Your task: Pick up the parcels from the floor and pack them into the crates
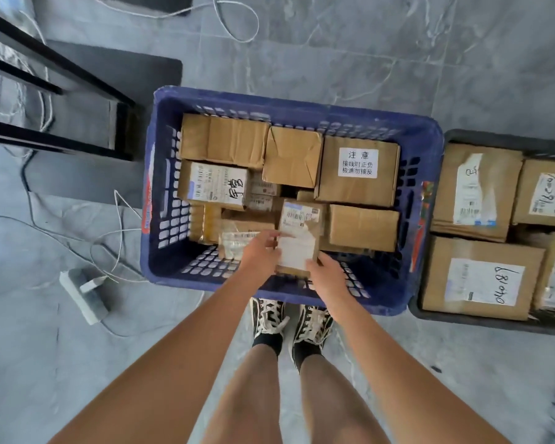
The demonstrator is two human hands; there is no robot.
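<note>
Two bare forearms reached forward from the bottom of the view, above two black sneakers (285,325) with white laces that stood on the grey floor (398,59). Both hands held one small parcel (298,238) over the near part of the blue crate (289,104). The left hand (260,251) gripped the left edge of this parcel, with the fingers curled over its top. The right hand (326,277) held the near right corner, with the thumb on the white label. The parcel was brown, with a barcode label at its far end, and it was tilted a little.

Inside the blue crate many brown boxes lay close together. A bigger box (358,171) with a white sticker of printed characters lay at the far right, and a box (217,185) with a handwritten label lay at the left. Just beside the blue crate, on the right, stood a dark crate (494,137) that was also filled with labelled boxes.

On the floor at the left lay a white power strip (84,296) with thin cables around it, and a black metal frame (61,100) stood further away.
</note>
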